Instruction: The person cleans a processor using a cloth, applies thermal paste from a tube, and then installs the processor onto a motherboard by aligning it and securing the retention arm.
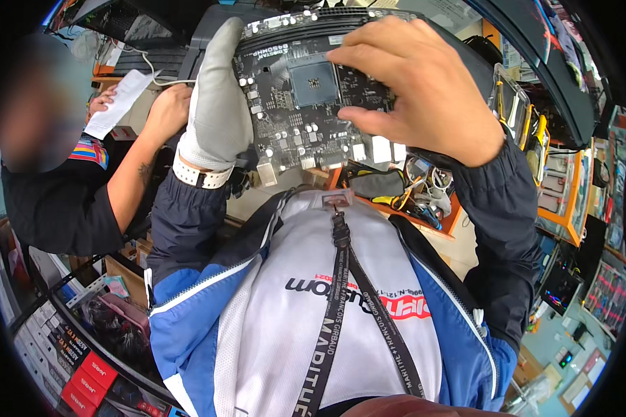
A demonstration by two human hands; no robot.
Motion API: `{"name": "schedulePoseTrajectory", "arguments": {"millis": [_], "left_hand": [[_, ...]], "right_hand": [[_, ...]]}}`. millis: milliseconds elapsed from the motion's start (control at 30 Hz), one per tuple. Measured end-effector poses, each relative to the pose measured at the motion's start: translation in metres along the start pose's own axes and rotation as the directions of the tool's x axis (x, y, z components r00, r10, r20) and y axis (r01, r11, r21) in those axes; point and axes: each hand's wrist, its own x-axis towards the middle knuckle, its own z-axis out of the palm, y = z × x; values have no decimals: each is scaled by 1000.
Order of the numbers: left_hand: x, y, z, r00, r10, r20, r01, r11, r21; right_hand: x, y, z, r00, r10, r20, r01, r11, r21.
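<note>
A black computer motherboard (285,104) is held up in front of my chest, its face turned toward me. My left hand (219,104), in a pale grey glove, grips it along its left edge; the fingers behind the board are hidden. Near the board's middle sits a square grey processor socket (313,82). My bare right hand (420,87) reaches over the board's right part. Its index fingertip and thumb tip are spread apart at the socket's right side, with nothing visible between them. Whether these tips touch the socket, I cannot tell.
At the left, another person's hand (168,111) rests by a cable, and that person's other hand holds a white paper (120,103). Below the board stands an orange-edged drawer (448,226) of tools and cables. Yellow-handled tools (537,142) hang at the right. Boxes (90,382) fill the lower left.
</note>
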Motion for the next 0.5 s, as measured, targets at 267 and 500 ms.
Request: {"name": "schedulePoseTrajectory", "arguments": {"millis": [267, 500], "left_hand": [[-7, -21, -42, 984, 110, 138, -125, 986, 109], [-10, -18, -48, 978, -64, 200, 70, 997, -22]], "right_hand": [[10, -3, 12, 971, 14, 238, -33, 997, 75], [10, -10, 22, 982, -28, 186, 20, 999, 46]]}}
